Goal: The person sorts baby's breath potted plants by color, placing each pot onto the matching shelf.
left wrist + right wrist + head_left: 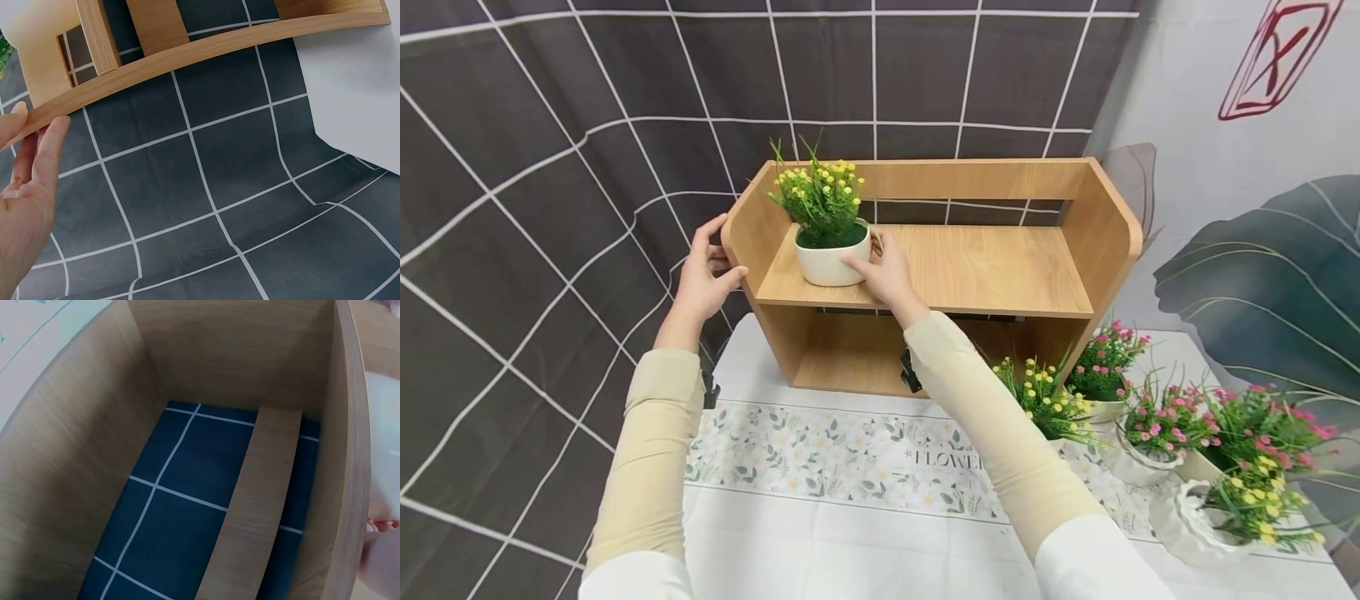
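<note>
The fingers of the right hand (891, 271) grasp the near right side of a white pot (829, 267): the thumb lies on its outside, while the other fingertips are mostly hidden behind. From the pot, just left of these fingers, rises a plant with yellow flowers (822, 196). It sits upright at the upper board's left end; whether the board takes its full weight, I cannot tell. In the right wrist view, pot and fingers are only a blurred slice at the edge.

The left hand (698, 279) pinches the side panel of the wooden shelf (1000, 267), thumb and fingers on opposite faces; the left wrist view cuts this hand off. Below the right fingers, the forearm covers part of the lower compartment. Farther right on the counter (850, 542), flowering plants (1165, 425) crowd together, their pots partly overlapped.
</note>
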Available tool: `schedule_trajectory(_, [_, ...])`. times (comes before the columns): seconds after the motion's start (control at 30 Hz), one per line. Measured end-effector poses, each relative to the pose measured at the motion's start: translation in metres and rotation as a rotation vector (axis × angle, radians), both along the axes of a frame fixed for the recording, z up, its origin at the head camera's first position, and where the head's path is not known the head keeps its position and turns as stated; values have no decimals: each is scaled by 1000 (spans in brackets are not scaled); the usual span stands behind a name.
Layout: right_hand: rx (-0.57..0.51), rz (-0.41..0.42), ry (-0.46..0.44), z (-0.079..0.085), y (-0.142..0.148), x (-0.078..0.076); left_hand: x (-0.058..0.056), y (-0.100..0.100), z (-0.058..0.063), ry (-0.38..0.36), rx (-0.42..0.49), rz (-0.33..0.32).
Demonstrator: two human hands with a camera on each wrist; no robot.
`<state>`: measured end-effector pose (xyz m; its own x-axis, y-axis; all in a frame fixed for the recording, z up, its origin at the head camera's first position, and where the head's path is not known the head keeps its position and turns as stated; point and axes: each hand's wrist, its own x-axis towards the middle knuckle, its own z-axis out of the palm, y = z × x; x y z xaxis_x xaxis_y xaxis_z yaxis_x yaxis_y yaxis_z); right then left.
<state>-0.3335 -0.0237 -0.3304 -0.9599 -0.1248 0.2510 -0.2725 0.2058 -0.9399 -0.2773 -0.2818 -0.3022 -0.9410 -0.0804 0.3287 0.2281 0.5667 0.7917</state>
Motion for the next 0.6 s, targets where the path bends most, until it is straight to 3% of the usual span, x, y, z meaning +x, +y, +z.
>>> schedule_trajectory(0.4, [64, 37, -40, 10, 2, 2, -1, 1, 0, -5, 12, 1])
schedule_trajectory(0.6, [46, 69, -39, 11, 7, 6, 0, 1, 0, -15, 21, 2])
